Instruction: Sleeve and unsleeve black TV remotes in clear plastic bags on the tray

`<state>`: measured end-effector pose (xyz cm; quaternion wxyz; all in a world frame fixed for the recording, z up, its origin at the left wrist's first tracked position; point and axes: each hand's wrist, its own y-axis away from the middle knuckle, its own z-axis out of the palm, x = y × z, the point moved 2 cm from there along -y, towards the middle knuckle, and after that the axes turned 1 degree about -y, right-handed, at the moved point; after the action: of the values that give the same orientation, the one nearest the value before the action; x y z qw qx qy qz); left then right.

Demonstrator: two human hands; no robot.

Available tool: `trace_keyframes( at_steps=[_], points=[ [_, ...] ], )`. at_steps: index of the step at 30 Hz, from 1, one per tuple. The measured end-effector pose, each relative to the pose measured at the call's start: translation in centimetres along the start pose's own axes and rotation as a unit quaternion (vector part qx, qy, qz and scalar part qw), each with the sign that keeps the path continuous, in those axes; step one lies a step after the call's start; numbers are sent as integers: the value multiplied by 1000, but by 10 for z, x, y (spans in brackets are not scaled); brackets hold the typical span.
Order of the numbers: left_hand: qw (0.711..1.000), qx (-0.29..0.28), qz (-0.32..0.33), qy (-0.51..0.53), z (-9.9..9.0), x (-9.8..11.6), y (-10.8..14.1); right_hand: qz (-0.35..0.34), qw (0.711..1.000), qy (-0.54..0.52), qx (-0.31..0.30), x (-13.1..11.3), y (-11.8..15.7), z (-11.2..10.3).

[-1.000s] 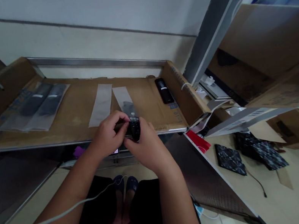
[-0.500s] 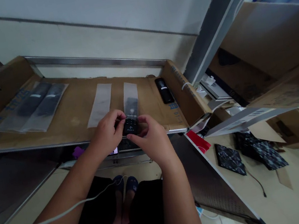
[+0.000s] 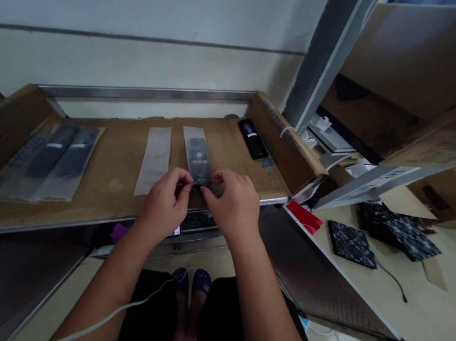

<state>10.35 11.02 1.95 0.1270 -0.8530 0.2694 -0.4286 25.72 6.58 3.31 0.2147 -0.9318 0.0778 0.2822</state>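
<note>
A black remote control [image 3: 199, 161] lies almost wholly inside a narrow translucent plastic sleeve [image 3: 193, 131] on the cardboard-lined shelf. At the sleeve's near-left edge, my left hand [image 3: 170, 199] pinches the plastic between thumb and fingertips. My right hand [image 3: 232, 199] is at the remote's near end, thumb and fingers curled against it. An unfilled sleeve [image 3: 153, 159] rests flat to the left. Farther left, two sleeves hold dark remotes [image 3: 71, 157]. On the right lies an unwrapped black remote [image 3: 252, 139], face down, with a pale label.
The cardboard lining [image 3: 116, 184] rises at both shelf ends. Below the shelf's front edge, a phone screen [image 3: 176, 231] peeks out. A white cable [image 3: 104, 320] crosses over my left forearm. On the right stand a large cardboard box [image 3: 426, 71] and, on the floor, dark patterned packages [image 3: 351, 243].
The remote has slid away from me, deeper into the sleeve, and its near buttons are now covered. My right hand has followed it slightly forward; my left hand stays at the sleeve's edge.
</note>
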Motion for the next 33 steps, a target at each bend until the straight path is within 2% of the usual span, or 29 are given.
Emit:
trace_keyframes(
  at_steps=[3, 7, 18, 24, 26, 29, 33],
  points=[
    [1000, -3, 6, 6, -1, 1, 0, -11, 1000, 27, -1, -2, -5, 9],
    [1000, 2, 21, 1, -1, 3, -1, 7, 1000, 18, -11, -1, -13, 18],
    [999, -35, 34, 17, -3, 7, 4, 47, 997, 60, -5, 4, -27, 24],
    [996, -47, -8, 71, -8, 4, 4, 48, 996, 74, -18, 6, -31, 22],
    [995, -31, -30, 92, -14, 5, 3, 44, 997, 65, -27, 8, -33, 22],
    [992, 43, -50, 105, -31, 8, -5, 42, 997, 44, -39, 12, -36, 20],
    [989, 110, -80, 63, -51, 4, -24, 17, 997, -20, -69, 16, -40, 16]
  ],
)
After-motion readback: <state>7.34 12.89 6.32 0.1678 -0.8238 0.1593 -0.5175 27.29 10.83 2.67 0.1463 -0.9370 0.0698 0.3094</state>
